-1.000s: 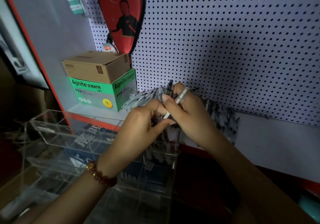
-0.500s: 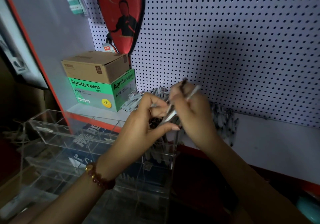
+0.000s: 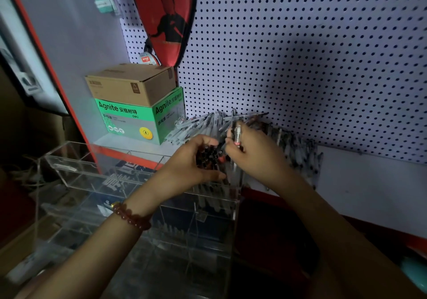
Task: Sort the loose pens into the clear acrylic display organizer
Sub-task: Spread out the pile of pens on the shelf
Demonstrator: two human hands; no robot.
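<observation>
A heap of loose pens (image 3: 203,123) lies on the white shelf against the pegboard, with more pens (image 3: 298,146) to the right. The clear acrylic organizer (image 3: 92,174) stands in front of the shelf, with pens upright in its back right compartment. My left hand (image 3: 196,160) curls around the tops of those standing pens. My right hand (image 3: 254,151) hovers just right of it, pinching a couple of pens (image 3: 236,134) nearly upright above that compartment.
A green Agnite box (image 3: 138,120) with a brown carton (image 3: 131,86) on top sits at the shelf's left. A red racket cover (image 3: 166,17) hangs on the pegboard (image 3: 312,56). The shelf's red front edge (image 3: 129,155) runs behind the organizer.
My right hand has lowered and turned its pens upright over the back right compartment. My left hand has shifted from the pens in my right hand to the standing bundle.
</observation>
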